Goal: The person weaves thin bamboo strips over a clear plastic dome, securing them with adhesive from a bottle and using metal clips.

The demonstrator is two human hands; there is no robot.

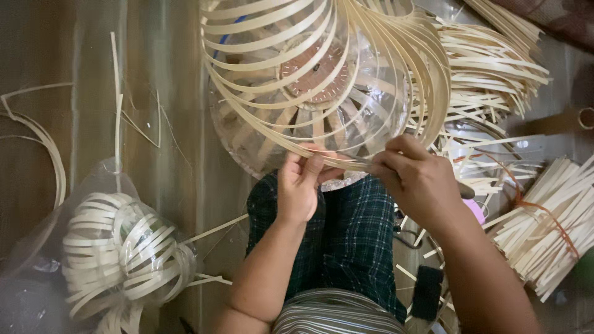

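Both hands work at the lower rim of a half-woven bamboo-strip sphere (322, 74), which is built around a clear plastic globe form (371, 117) and rests against the person's lap, above the dark plaid trousers (352, 235). The left hand (298, 185) is closed in a pinch on the pale strips where they cross at the rim, thumb on top; the right hand (416, 176) is also closed, fingers curled over the ends of the same strips just beside it. The strips are thin and bowed under tension, so the likeliest trouble is a slip: if either pinch loosens, the ends could spring outward and undo the crossing, and perhaps loosen the neighbouring loops. Bending a strip too sharply at the rim could kink or split it. The smooth globe may also roll on the lap and pull the strips out of line. On the floor (93, 62) lie a finished strip ball in a clear bag (117, 253) on the left and a tied bundle of cut strips (550, 229) on the right, well apart from the hands.
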